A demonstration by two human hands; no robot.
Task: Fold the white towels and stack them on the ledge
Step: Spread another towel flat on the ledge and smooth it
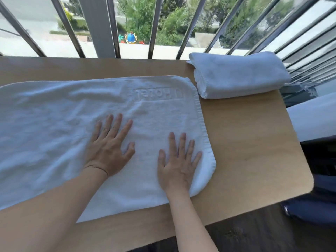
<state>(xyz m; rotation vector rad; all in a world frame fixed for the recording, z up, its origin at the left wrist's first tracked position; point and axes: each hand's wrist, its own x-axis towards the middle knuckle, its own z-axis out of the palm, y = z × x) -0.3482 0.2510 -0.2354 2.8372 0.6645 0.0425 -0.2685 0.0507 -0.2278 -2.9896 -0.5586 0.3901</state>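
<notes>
We saw a white towel [54, 128] spread flat over the left and middle of the wooden surface [245, 142], its embossed lettering toward the far edge and its left end running out of view. On its right half lay our left hand [109, 150], palm down with fingers spread and gripping nothing, and just right of it our right hand [179, 164], equally flat and open near the towel's hemmed right edge. At the far right corner of the surface sat a stack of folded towels [240, 75], apart from the spread one, beside the window bars [152, 28].
</notes>
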